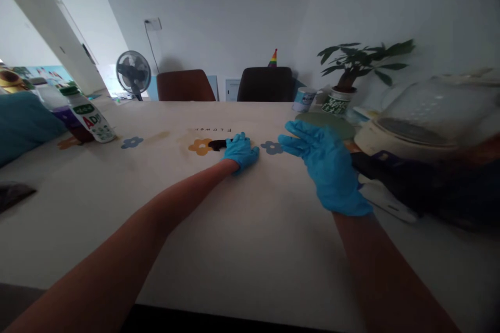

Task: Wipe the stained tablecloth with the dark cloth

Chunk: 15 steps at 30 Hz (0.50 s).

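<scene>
A small dark object (217, 144) lies flat on the desk (250, 229), its long axis running left to right, one end poking out leftward from under the left hand (240, 152). That hand's fingers (239, 140) curl down over the object's right end, touching it; whether they grip it I cannot tell. The right hand (327, 169) hovers near, apart, fingers (297, 138) spread and holding nothing. The pale desk bears printed flowers; a bottle (90, 118), potted plant (353, 70), fan (133, 73) and two chairs stand beyond.
</scene>
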### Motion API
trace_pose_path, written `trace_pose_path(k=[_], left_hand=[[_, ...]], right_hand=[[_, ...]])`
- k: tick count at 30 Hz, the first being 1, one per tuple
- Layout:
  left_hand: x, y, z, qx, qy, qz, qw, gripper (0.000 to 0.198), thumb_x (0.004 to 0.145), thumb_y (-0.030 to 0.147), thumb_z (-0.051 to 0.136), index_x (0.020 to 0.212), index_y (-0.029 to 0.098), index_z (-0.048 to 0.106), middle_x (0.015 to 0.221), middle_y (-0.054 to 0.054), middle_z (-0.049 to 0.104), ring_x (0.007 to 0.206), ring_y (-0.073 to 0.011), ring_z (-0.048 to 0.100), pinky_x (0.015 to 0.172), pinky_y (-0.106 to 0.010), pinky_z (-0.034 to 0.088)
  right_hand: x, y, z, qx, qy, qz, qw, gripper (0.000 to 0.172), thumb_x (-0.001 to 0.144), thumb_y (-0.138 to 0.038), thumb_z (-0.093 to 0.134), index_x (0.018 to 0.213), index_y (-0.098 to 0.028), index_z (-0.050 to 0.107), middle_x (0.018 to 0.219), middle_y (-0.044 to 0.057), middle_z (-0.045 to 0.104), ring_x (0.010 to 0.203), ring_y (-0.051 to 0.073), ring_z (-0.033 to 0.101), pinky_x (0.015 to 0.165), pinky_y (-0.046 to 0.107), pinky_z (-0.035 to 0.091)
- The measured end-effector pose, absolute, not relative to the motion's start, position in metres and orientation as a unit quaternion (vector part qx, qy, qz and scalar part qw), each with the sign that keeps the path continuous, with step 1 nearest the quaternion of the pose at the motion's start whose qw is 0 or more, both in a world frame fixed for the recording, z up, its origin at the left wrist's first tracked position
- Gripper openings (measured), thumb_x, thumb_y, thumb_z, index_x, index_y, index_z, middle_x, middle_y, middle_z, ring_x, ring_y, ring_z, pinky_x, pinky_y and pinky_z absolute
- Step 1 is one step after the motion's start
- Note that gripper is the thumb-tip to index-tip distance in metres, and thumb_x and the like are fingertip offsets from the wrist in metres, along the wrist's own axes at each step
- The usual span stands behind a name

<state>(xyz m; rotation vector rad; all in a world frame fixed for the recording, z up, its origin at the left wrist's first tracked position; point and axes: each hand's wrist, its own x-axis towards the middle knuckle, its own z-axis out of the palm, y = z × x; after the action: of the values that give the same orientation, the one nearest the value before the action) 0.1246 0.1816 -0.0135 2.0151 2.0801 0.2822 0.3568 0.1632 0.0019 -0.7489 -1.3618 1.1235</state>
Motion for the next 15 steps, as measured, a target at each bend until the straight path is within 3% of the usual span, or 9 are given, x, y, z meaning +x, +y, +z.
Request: trace_pose_path(k=[7, 9, 12, 15], left_hand=[[0.042, 0.191, -0.005, 0.628, 0.76, 0.114, 0.12, 0.061, 0.134, 0.036, 0.038, 0.173, -0.006, 0.059, 0.193, -0.037, 0.058, 0.176, -0.0418, 0.061, 0.153, -0.059, 0.04], [0.016, 0.187, -0.004, 0.613, 0.772, 0.116, 0.118, 0.057, 0.134, 0.032, 0.041, 0.174, -0.007, 0.054, 0.196, -0.037, 0.054, 0.176, -0.0403, 0.059, 0.153, -0.057, 0.039], [-0.016, 0.175, -0.002, 0.599, 0.784, 0.12, 0.107, 0.061, 0.133, 0.037, 0.051, 0.174, -0.008, 0.05, 0.204, -0.037, 0.04, 0.184, -0.0429, 0.047, 0.158, -0.06, 0.028], [-0.035, 0.158, -0.002, 0.592, 0.79, 0.113, 0.109, 0.06, 0.133, 0.044, 0.055, 0.164, -0.007, 0.058, 0.195, -0.038, 0.051, 0.179, -0.0447, 0.051, 0.157, -0.062, 0.031]], right_hand=[[0.351, 0.154, 0.008, -0.346, -0.554, 0.488, 0.579, 0.053, 0.124, -0.079, 0.064, 0.133, -0.036, 0.095, 0.16, 0.006, 0.094, 0.145, 0.038, 0.092, 0.131, 0.066, 0.073], [0.349, 0.152, 0.01, -0.342, -0.549, 0.497, 0.578, 0.052, 0.125, -0.076, 0.063, 0.132, -0.036, 0.095, 0.159, 0.006, 0.094, 0.142, 0.037, 0.093, 0.131, 0.066, 0.073], [0.346, 0.147, 0.011, -0.334, -0.544, 0.5, 0.585, 0.047, 0.123, -0.075, 0.068, 0.13, -0.036, 0.094, 0.157, 0.005, 0.095, 0.139, 0.038, 0.094, 0.133, 0.068, 0.073], [0.342, 0.141, 0.014, -0.331, -0.542, 0.503, 0.587, 0.043, 0.123, -0.071, 0.071, 0.128, -0.035, 0.094, 0.156, 0.006, 0.095, 0.14, 0.039, 0.093, 0.134, 0.067, 0.072]])
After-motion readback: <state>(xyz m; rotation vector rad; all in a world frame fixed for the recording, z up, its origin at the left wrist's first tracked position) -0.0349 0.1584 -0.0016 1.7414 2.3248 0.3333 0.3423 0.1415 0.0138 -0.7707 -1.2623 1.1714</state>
